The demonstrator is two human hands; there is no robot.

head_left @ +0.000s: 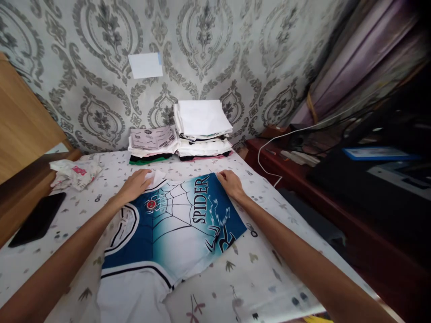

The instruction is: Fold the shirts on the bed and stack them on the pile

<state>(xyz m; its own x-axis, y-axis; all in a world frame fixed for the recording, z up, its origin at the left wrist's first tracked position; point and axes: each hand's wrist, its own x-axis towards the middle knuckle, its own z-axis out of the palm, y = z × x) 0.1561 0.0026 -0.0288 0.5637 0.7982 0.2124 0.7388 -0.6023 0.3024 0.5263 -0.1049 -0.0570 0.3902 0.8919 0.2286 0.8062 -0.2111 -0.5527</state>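
Observation:
A blue and white T-shirt [175,211] lies on its side across the patterned sheet [269,269]. It bears a spider web print, a red spider emblem and the word SPIDER. The collar faces left, and one white sleeve spreads toward me. My left hand [136,185] is at the far shoulder, its fingers closed on the fabric by the other white sleeve. At the far right corner of the shirt, my right hand [229,183] pinches the edge, with its fingertips partly hidden.
Two stacks of folded clothes stand against the wall: a lower one [153,141] and a taller white-topped one [204,119]. A crumpled plastic bag [76,172] and a black phone [37,219] lie at left. A white cable [259,154] hangs at right by a dark red wooden desk [286,168].

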